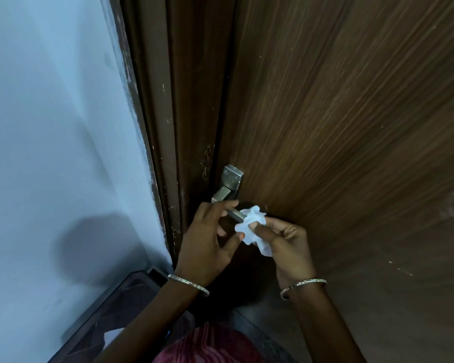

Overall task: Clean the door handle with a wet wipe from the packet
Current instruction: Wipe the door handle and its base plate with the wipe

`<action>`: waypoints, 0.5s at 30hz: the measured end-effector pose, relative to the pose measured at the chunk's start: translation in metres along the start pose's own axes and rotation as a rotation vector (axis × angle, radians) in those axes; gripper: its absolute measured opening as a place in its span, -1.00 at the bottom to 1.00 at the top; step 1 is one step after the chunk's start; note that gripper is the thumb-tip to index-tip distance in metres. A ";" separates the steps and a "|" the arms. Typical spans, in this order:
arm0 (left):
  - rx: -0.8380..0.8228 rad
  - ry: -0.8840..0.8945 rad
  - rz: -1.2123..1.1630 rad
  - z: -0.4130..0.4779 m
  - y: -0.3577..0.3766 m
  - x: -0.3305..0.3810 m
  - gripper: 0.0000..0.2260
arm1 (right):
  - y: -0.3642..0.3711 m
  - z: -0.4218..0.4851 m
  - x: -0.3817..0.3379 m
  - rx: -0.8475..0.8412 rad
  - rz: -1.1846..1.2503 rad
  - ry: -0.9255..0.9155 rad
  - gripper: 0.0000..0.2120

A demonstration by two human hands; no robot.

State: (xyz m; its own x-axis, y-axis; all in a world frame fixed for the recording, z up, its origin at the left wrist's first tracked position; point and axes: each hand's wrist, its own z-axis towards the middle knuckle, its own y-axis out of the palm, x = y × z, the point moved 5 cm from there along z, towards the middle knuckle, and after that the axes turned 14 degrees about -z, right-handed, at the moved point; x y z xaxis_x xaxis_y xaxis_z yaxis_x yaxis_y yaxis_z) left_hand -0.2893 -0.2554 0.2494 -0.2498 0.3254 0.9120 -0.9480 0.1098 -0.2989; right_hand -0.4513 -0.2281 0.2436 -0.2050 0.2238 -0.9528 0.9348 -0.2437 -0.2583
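A silver metal door handle (227, 188) is fixed to a brown wooden door (338, 127), its lever running down to the right. My right hand (286, 244) pinches a crumpled white wet wipe (252, 224), which sits against the lever's end. My left hand (207, 239) is beside it, fingers curled around the lever and touching the wipe's edge. The lever's middle is hidden under my left fingers. No wipe packet can be made out.
A dark brown door frame (173, 127) runs along the left of the door, next to a pale blue wall (50, 127). A dark piece of furniture (110, 318) with something white on it stands low at the left. Bangles are on both wrists.
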 end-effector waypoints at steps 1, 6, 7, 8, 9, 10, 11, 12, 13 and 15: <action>-0.050 0.051 0.049 0.000 0.001 0.004 -0.38 | 0.001 0.000 -0.002 -0.003 0.013 0.019 -0.88; -0.210 0.253 0.328 0.004 0.010 0.018 -0.49 | 0.004 0.002 -0.018 -0.064 0.014 0.041 -0.80; -0.163 0.271 0.319 0.005 0.009 0.020 -0.58 | 0.002 0.003 -0.020 -0.076 0.029 0.053 -0.80; -0.114 0.288 0.302 0.006 0.006 0.020 -0.67 | 0.000 0.003 -0.020 -0.075 0.056 0.079 -0.81; -0.071 0.302 0.287 0.007 0.005 0.020 -0.72 | -0.003 0.003 -0.019 -0.072 0.097 0.110 -0.82; -0.031 0.314 0.277 0.007 0.003 0.020 -0.74 | -0.005 0.002 -0.018 -0.075 0.146 0.138 -0.83; 0.020 0.316 0.271 0.009 -0.001 0.018 -0.77 | -0.007 0.001 -0.016 -0.076 0.184 0.157 -0.84; 0.085 0.302 0.253 0.011 -0.007 0.016 -0.78 | -0.009 -0.002 -0.014 -0.062 0.202 0.169 -0.83; 0.159 0.277 0.223 0.013 -0.015 0.015 -0.77 | -0.010 -0.005 -0.010 -0.033 0.222 0.176 -0.81; 0.314 0.270 0.182 0.018 -0.029 0.014 -0.76 | -0.011 -0.009 -0.001 0.020 0.315 0.209 -0.80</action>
State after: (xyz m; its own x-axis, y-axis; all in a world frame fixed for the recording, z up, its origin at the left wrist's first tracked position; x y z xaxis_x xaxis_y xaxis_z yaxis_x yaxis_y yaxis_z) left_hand -0.2690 -0.2711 0.2760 -0.3968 0.5511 0.7340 -0.9178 -0.2482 -0.3098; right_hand -0.4583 -0.2171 0.2487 0.1571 0.3220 -0.9336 0.9362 -0.3495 0.0371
